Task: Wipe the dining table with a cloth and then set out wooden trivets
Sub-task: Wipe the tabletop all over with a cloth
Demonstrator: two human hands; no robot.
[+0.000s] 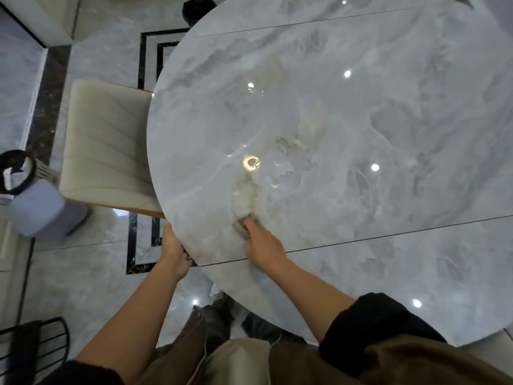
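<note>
The round grey marble dining table (361, 112) fills most of the view. A pale, blurred cloth (245, 200) lies on its near-left part. My right hand (262, 244) sits on the tabletop and holds the cloth's near end with its fingertips. My left hand (174, 247) grips the table's left rim, with the fingers hidden under the edge.
A beige padded chair (105, 145) is tucked against the table's left side. A pale blue bin (41, 209) with a black liner stands on the glossy floor further left. A black wire rack (36, 345) shows at the bottom left, a dark round object (197, 9) beyond the table's far edge.
</note>
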